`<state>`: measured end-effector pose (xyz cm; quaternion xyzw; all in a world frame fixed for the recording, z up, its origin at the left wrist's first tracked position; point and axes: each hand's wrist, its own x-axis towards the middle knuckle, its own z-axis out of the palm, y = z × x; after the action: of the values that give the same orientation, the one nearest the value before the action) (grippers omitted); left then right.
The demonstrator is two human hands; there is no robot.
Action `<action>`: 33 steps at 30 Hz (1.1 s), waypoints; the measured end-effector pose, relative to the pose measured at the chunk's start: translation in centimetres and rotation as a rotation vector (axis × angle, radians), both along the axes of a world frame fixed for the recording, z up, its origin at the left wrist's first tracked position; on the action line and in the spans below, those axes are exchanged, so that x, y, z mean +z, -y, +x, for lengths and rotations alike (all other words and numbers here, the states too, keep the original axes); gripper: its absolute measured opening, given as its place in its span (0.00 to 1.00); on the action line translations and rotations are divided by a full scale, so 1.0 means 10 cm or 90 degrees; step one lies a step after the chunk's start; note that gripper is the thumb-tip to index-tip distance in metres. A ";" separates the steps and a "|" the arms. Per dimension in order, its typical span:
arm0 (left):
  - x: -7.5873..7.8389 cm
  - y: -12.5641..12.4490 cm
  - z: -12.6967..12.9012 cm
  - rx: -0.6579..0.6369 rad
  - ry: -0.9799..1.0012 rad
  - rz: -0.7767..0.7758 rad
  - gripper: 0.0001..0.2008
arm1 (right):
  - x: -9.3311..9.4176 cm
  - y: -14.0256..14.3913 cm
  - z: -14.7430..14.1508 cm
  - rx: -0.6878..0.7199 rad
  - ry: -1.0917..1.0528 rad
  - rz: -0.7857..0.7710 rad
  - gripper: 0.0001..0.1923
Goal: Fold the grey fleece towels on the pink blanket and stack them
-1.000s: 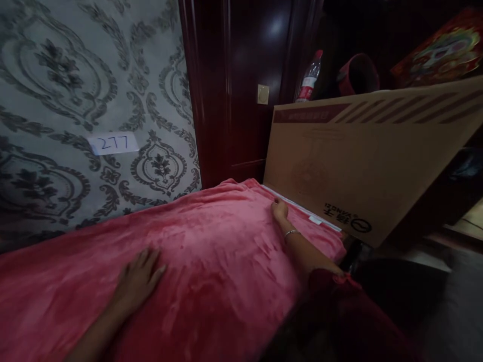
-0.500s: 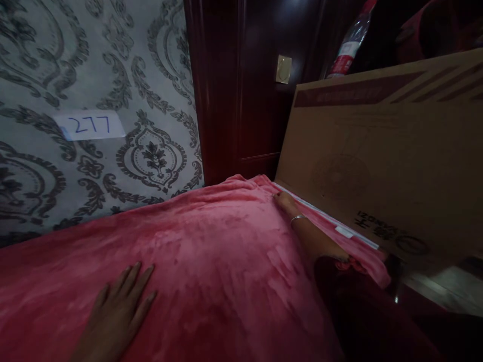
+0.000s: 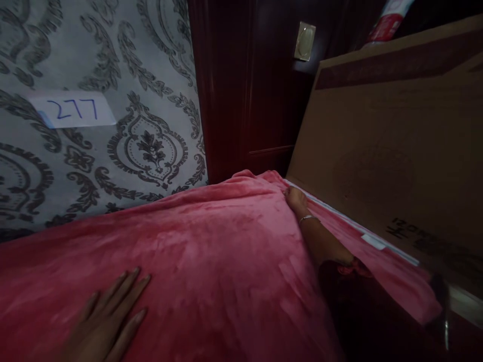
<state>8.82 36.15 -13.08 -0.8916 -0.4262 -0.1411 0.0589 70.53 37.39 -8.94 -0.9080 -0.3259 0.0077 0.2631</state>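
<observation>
A pink plush blanket (image 3: 211, 251) is spread over a bed-like surface, with folds bunched along its far edge. My left hand (image 3: 107, 322) lies flat on the blanket at the lower left, fingers spread. At the far right corner, my right hand (image 3: 296, 198), with a bracelet at its wrist, is closed on the blanket's edge; its fingertips are partly hidden. Beyond that hand, a pale strip with a white label (image 3: 373, 241) runs along the blanket's side flap.
A large cardboard box (image 3: 362, 130) stands close against the right side, with a bottle (image 3: 387, 25) above it. Dark red wood panelling (image 3: 241, 100) with a gold plate (image 3: 305, 41) rises behind. A paper marked 277 (image 3: 73, 109) is on the patterned wall (image 3: 151, 146).
The view has moved nearer the far corner, so the box and bottle sit farther right and higher. My right hand stays at the blanket's edge, and my left hand still lies flat.
</observation>
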 end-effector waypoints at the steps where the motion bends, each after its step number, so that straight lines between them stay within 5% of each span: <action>1: 0.00 0.00 0.00 0.006 0.000 -0.004 0.31 | -0.01 -0.01 0.02 0.007 -0.003 -0.001 0.16; 14: 0.11 0.01 0.13 0.023 0.010 -0.030 0.31 | 0.17 0.56 0.08 0.081 -0.074 0.006 0.22; 21: 0.27 0.10 0.02 -0.046 0.115 0.053 0.24 | 0.26 0.32 -0.09 0.010 -0.064 -0.038 0.25; 27: 0.43 0.13 -0.02 0.086 0.013 0.074 0.29 | 0.16 0.00 -0.09 0.003 -0.022 -0.059 0.24; 33: 0.25 -0.01 -0.18 0.197 -0.035 0.057 0.32 | -0.01 -0.05 0.15 -0.018 0.024 -0.059 0.20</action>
<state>6.98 36.29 -10.63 -0.8155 -0.5498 -0.1245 0.1314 72.02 37.90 -9.03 -0.9237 -0.3170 0.0022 0.2149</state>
